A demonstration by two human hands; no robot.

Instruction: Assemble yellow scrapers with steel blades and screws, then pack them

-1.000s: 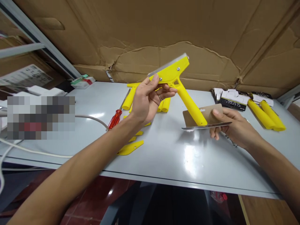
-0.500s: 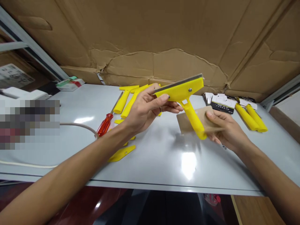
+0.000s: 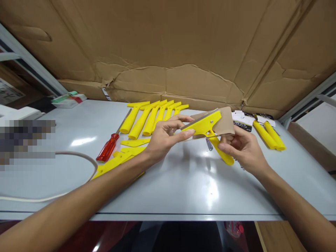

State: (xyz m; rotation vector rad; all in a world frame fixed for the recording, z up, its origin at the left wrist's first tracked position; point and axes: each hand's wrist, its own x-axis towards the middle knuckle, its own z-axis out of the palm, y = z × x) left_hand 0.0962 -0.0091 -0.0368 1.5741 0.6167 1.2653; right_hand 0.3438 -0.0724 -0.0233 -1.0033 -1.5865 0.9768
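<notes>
My left hand is closed on a yellow scraper, thumb on the front of its head and fingers behind. The scraper has a grey blade edge along the top, a screw in the head and a handle slanting down to the right. A thin tan sheet stands behind the head; whether it also wraps round the blade I cannot tell. My right hand pinches the sheet's right side with curled fingers, its thumb close beside the handle. A small metal piece lies on the table behind the handle.
Several yellow handles are lined up at the back of the white table. Flat yellow pieces and a red screwdriver lie left. Packaged yellow scrapers rest right. A cable curves across the left side.
My right hand has raised the tan sheet and brought it left, behind the scraper's head. The scraper is a little lower and tilted more. The view has shifted slightly.
</notes>
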